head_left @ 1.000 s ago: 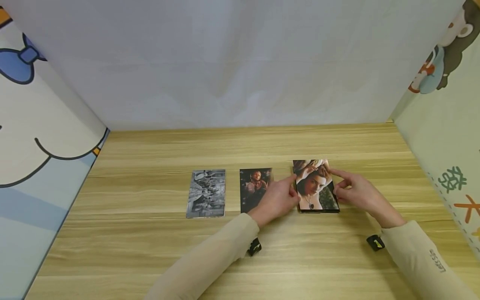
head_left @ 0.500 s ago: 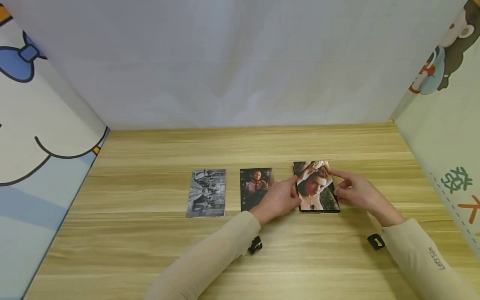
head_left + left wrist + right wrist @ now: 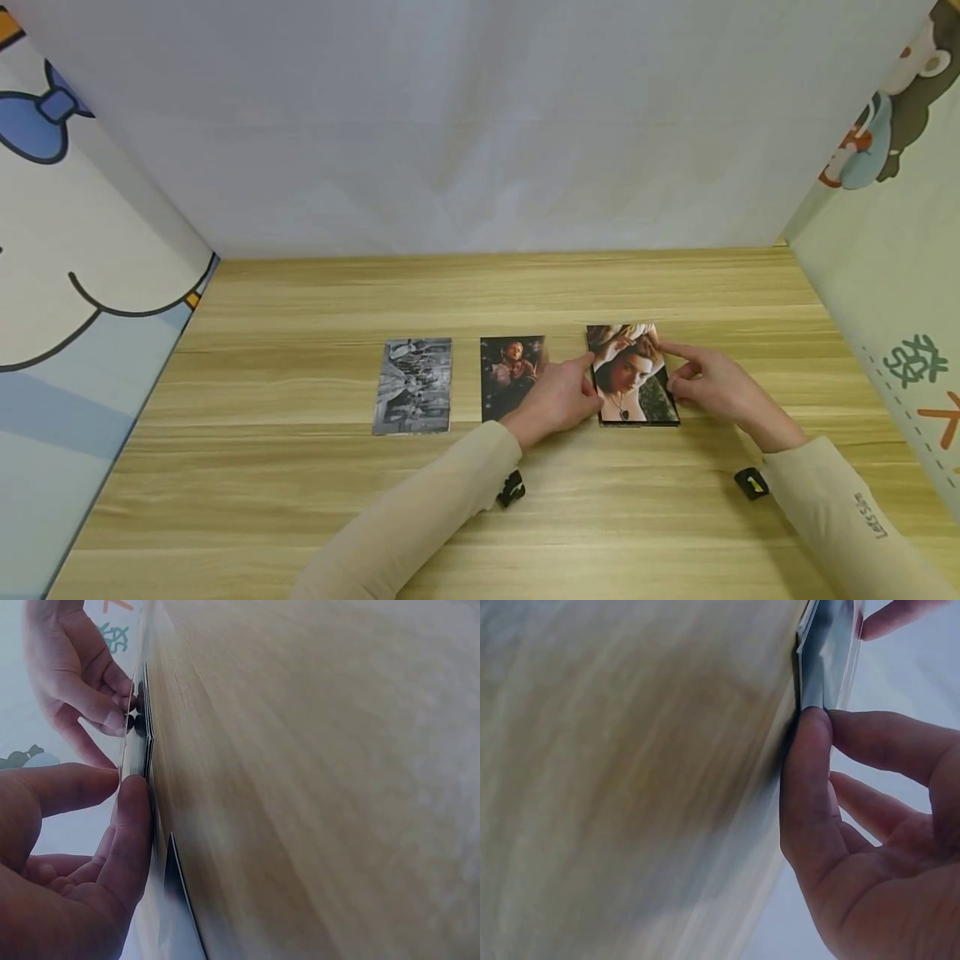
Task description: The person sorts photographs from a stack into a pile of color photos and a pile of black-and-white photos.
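A colour portrait photo (image 3: 632, 375) tops a small dark-edged stack (image 3: 637, 422) on the wooden table (image 3: 480, 283). My left hand (image 3: 591, 375) pinches the photo's left edge between thumb and forefinger. My right hand (image 3: 669, 364) pinches its right edge. In the left wrist view the left hand (image 3: 124, 778) holds the top photo (image 3: 133, 754) slightly raised off the stack (image 3: 148, 735). In the right wrist view the right hand (image 3: 821, 712) grips the photo (image 3: 829, 652) at its edge.
Two more photos lie flat to the left: a dark one (image 3: 510, 371), partly under my left hand, and a black-and-white one (image 3: 412, 386). White and cartoon-printed panels (image 3: 885, 250) wall the table on three sides. Bare wood lies in front and behind.
The top photo has shifted very slightly toward me; both hands stay on its edges, almost unmoved.
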